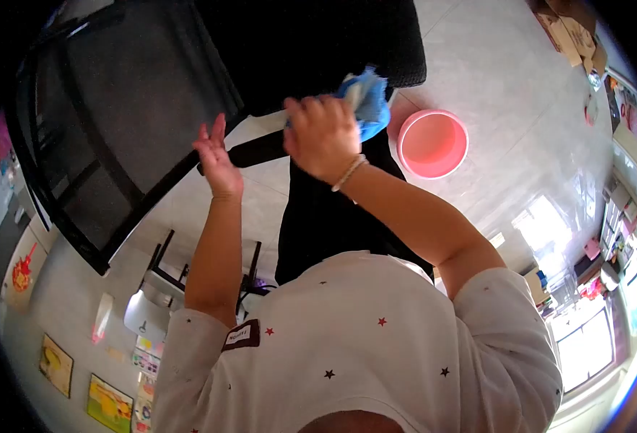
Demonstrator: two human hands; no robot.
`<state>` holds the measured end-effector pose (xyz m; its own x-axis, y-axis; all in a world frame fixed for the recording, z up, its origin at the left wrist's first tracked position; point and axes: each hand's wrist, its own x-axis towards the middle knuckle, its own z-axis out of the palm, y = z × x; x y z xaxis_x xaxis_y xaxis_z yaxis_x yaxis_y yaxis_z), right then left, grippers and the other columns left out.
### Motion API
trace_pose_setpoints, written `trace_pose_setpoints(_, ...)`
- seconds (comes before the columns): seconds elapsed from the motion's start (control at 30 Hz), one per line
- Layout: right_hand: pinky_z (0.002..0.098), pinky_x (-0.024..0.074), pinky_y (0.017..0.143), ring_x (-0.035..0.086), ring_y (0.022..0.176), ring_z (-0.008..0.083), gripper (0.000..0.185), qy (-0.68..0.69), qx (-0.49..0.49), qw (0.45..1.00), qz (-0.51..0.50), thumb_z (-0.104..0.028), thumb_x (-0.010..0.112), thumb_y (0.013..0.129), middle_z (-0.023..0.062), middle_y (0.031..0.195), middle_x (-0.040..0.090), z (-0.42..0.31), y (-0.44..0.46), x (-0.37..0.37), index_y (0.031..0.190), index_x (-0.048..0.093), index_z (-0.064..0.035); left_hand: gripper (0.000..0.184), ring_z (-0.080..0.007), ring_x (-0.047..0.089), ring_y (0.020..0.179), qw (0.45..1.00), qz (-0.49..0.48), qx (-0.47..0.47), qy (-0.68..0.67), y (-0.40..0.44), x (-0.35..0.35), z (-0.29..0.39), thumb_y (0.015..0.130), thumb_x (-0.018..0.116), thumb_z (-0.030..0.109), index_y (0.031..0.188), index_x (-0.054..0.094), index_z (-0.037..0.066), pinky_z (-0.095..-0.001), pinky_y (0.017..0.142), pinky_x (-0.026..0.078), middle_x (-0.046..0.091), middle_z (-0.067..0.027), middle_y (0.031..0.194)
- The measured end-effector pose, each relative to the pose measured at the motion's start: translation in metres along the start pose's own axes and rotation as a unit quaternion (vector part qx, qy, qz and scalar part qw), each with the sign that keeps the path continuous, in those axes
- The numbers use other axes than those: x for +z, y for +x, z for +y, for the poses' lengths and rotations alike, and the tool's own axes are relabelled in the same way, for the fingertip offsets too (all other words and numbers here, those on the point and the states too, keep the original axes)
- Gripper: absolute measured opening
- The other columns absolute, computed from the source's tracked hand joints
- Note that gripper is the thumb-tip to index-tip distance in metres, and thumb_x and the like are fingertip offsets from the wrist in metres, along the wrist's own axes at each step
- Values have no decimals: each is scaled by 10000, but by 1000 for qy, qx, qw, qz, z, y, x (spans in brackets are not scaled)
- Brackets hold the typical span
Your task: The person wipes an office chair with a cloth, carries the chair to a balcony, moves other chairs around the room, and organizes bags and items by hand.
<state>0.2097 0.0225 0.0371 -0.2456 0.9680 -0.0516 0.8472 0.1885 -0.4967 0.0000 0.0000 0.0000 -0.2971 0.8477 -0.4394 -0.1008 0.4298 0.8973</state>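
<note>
A black office chair with a mesh back (116,94) and a dark padded seat (318,43) stands in front of me. My right hand (324,137) is closed on a blue cloth (369,105), whose bunched end sticks out past the knuckles. It presses at the front end of the chair's black armrest (259,149), and the fingers are slightly blurred. Near the armrest's rear end, beside the frame of the mesh back, my left hand (219,164) is held open with its fingers apart. Whether it touches the frame I cannot tell.
A pink bucket (434,144) stands on the pale tiled floor (491,94), right of the seat. Cardboard boxes (574,36) lie at the upper right. Behind my left arm is another piece of furniture with black legs (161,252). Pictures (109,403) hang at lower left.
</note>
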Motion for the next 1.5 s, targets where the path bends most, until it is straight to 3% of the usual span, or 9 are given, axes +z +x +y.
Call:
trace_pose_setpoints(0.2,369,484,658,594,717,232,334,11,-66,995,67,-270,635,716,78,795,611,-34,2,9,979,619,-65,692,-192,422,1202,998,-25,-36,-34,0,-27,13,917,163,553,1352,205,17,-324,1061,186,573,-103,1161)
trace_pose_setpoints(0.37,302,506,530,625,614,211,288,114,40,986,113,-222,640,701,95,742,639,-3,13,-3,944,631,-68,331,-298,597,800,867,2,157,473,-8,-6,-27,892,359,272,880,596,41,-361,691,463,630,-129,859)
trace_pose_setpoints(0.57,315,506,503,613,570,206,224,85,103,961,244,-209,624,698,95,737,636,47,22,7,888,641,-91,242,-300,533,562,851,13,240,468,-3,36,-27,819,420,198,635,492,58,-380,490,428,553,-115,642)
trace_pose_setpoints(0.73,312,512,560,627,632,227,205,-3,200,920,336,-201,622,701,79,796,652,77,33,26,887,652,-121,202,-286,551,571,812,5,259,524,8,53,-35,788,463,194,638,524,73,-388,500,446,570,-104,646)
trace_pose_setpoints(1.03,369,469,829,600,960,281,416,16,579,811,85,-389,582,714,119,1044,625,253,-34,43,1067,627,-174,283,-336,546,724,809,-23,214,547,-2,68,-26,885,377,282,828,540,58,-438,647,431,577,-142,803)
trace_pose_setpoints(1.13,288,485,763,595,816,190,295,439,461,672,377,-132,580,760,106,914,632,246,-48,32,1017,614,10,390,-288,545,898,866,-53,158,472,0,57,-22,922,317,394,1013,507,66,-386,793,413,578,-126,963)
trace_pose_setpoints(1.23,299,474,789,566,881,188,347,578,268,729,251,-67,473,788,118,1024,585,142,-22,-44,1122,538,-2,543,-259,470,1088,968,-50,88,229,1,57,-14,923,241,503,1191,418,65,-373,963,297,535,-126,1121)
trace_pose_setpoints(1.37,413,380,948,457,1149,285,595,330,-166,929,8,-279,707,707,104,1254,464,23,15,-27,1227,474,-107,613,-260,412,1170,983,-5,-64,-174,16,21,0,916,223,541,1266,359,57,-388,1021,237,481,-152,1226)
trace_pose_setpoints(1.5,376,421,847,512,1043,280,436,-40,-225,967,-110,-454,649,736,49,1209,500,-35,19,43,1116,547,-268,622,-228,402,1194,998,5,-53,-46,24,9,8,877,263,600,1266,361,125,-399,1039,212,463,-102,1262)
